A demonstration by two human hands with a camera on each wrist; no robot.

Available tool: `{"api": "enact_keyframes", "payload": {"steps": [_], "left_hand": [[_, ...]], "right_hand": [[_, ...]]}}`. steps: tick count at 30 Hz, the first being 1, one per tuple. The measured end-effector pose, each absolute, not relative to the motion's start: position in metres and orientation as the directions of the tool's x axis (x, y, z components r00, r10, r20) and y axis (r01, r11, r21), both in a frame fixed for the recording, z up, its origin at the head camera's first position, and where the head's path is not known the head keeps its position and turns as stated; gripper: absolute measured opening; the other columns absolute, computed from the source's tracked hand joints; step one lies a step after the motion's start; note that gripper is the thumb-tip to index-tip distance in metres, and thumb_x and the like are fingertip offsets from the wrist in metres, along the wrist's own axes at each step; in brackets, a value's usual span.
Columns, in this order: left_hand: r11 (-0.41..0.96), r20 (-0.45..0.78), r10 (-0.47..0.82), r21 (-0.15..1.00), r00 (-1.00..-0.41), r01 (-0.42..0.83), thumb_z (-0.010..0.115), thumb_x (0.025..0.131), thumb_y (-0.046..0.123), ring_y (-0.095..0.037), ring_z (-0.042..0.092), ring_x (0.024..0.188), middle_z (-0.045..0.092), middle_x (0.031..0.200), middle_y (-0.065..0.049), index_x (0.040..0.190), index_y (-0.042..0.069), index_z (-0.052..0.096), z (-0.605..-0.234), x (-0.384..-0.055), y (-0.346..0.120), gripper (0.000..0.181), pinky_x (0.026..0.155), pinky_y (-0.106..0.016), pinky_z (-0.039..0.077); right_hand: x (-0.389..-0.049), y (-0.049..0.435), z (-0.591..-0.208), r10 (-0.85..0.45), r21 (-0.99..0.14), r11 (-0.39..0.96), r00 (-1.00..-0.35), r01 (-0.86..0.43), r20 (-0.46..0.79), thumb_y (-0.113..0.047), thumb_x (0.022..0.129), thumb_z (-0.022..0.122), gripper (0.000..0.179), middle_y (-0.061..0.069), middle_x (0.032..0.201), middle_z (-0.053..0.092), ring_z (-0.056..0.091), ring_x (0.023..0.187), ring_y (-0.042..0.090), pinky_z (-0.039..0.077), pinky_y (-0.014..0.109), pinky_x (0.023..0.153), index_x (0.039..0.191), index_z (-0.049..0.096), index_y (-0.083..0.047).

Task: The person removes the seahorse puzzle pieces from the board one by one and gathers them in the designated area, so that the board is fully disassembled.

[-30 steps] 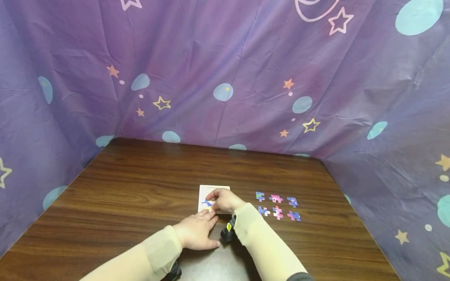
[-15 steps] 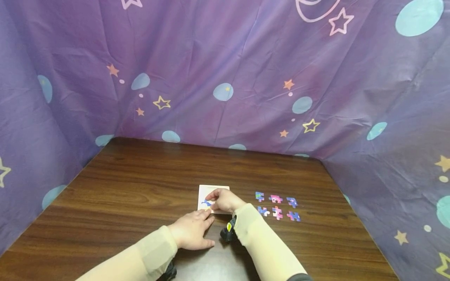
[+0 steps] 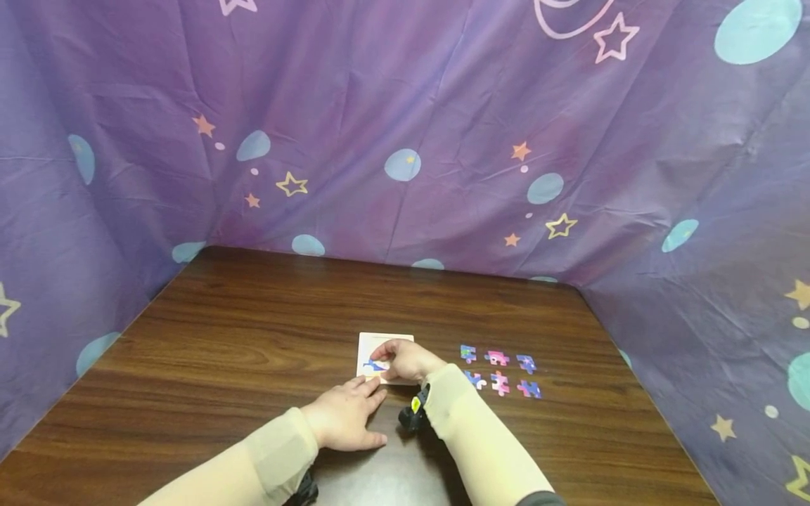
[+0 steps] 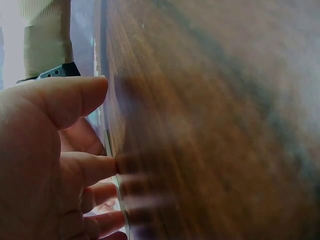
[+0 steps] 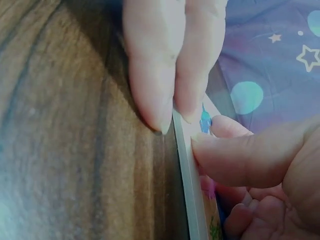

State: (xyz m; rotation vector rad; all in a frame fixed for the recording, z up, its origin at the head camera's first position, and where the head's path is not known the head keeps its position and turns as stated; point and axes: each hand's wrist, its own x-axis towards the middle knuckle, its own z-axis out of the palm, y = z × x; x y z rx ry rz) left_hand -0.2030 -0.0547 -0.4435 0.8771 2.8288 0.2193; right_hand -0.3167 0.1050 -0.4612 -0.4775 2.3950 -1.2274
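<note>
A white puzzle tray [image 3: 365,346] lies near the middle of the wooden table, partly covered by my right hand [image 3: 410,361]. The right thumb and index finger pinch a small blue puzzle piece [image 3: 377,365] over the tray's left front part. From the right wrist view, the thumb [image 5: 235,155] is bent over the tray's edge [image 5: 186,170], the other fingers curled behind it. My left hand [image 3: 344,419] has its fingers spread, with the fingertips right at the tray's near edge. Two left fingers [image 5: 152,65] show against that edge from the right wrist.
To the right of the tray, several loose jigsaw pieces [image 3: 497,358] in pink and blue lie in two rows on the brown table [image 3: 266,316]. A purple curtain [image 3: 342,119] with stars surrounds the table. Dark wrist devices [image 3: 413,416] sit under the sleeves.
My left hand has slid slightly left and back, with its fingertips still by the tray's near edge. The right hand stays at the same spot on the tray.
</note>
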Motion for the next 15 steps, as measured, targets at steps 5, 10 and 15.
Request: {"api": "enact_keyframes", "payload": {"steps": [5,10,15], "left_hand": [[0.816,-0.104,0.572,0.176,-0.814,0.551,0.059,0.083,0.058,-0.034,0.038,0.135,0.040,0.150,-0.013,0.139,0.006,0.051,-0.4457,-0.2037,-0.0540,0.077,0.108,-0.046,0.035],[0.818,-0.082,0.569,0.155,-0.818,0.554,0.060,0.083,0.058,-0.030,0.039,0.134,0.041,0.149,-0.012,0.138,0.007,0.052,-0.4455,-0.2038,-0.0530,0.076,0.108,-0.044,0.035],[0.822,-0.082,0.565,0.143,-0.821,0.551,0.060,0.082,0.058,-0.028,0.040,0.133,0.041,0.149,-0.011,0.138,0.008,0.052,-0.4445,-0.2032,-0.0521,0.076,0.107,-0.043,0.037]], "right_hand": [[-0.3152,0.1047,-0.4620,-0.461,-0.835,0.540,-0.868,-0.109,-0.185,0.018,0.062,0.068,0.042,0.004,0.093,0.062,0.053,0.088,0.014,0.041,0.026,0.083,0.101,0.067,0.001],[-0.3149,0.1040,-0.4629,-0.446,-0.836,0.539,-0.876,-0.100,-0.182,0.019,0.061,0.068,0.043,0.005,0.094,0.062,0.052,0.088,0.015,0.041,0.025,0.083,0.100,0.066,0.001],[-0.3143,0.1043,-0.4621,-0.448,-0.843,0.529,-0.876,-0.099,-0.178,0.020,0.061,0.067,0.043,0.005,0.094,0.061,0.052,0.088,0.015,0.040,0.025,0.082,0.100,0.066,0.001]]}}
